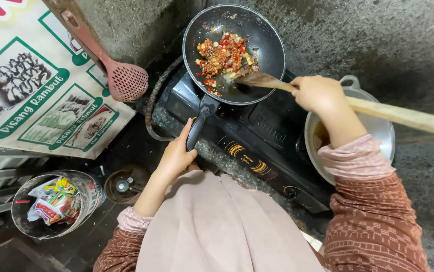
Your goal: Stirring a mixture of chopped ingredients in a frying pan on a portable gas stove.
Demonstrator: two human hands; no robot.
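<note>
Head view: the left hand (pixel 176 153) is wrapped around the black handle (pixel 196 128) of a dark wok (pixel 264 43), held at its lower end. The right hand (pixel 317 93) is closed around a long wooden spatula (pixel 259 79), whose blade is laid in the wok against a chopped mix of red chilli and pale bits (pixel 224 58). The wok is set on a black gas stove (pixel 257 131), on its left burner. A metal pot (pixel 378 126) is seen on the right burner, partly hidden by the right forearm. A pink slotted spatula (pixel 125 79) is hung to the left, over a printed poster (pixel 30 95). A bucket filled with wrappers (pixel 55 204) is placed on the floor at lower left.
</note>
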